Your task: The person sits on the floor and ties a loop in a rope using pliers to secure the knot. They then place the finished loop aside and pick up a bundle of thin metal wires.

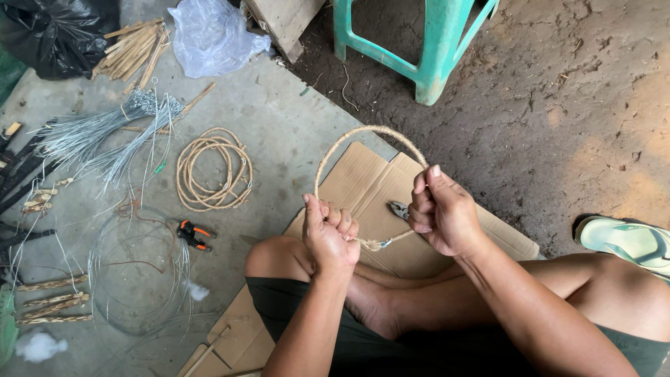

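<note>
The rope-wrapped hoop [363, 139] is being held upright above the flattened cardboard [363, 181], both hands meeting at its lower arc, where a small knot of twine [373, 244] is sitting. The left hand [329, 234] is gripping the hoop in a closed fist on one side of the knot; the right hand [443, 213] is clamped on the hoop on the other side, thumb up along the curve. Pliers [399, 209] are showing just beside the right hand, over the cardboard; whether that hand is holding them cannot be told. Risk, as judged: the wrap is appearing thin at the knot, so any slackening of either grip could be letting the twine unwind along the hoop; the plier tips are sitting close to the fingers. Further left of the hoop, on the concrete floor [279, 119], are lying a rope coil [213, 169], orange-handled cutters [193, 234], loose wire loops [136, 279] and a bundle of straight wires [105, 136]; a green stool [419, 49] is standing beyond the hoop.
</note>
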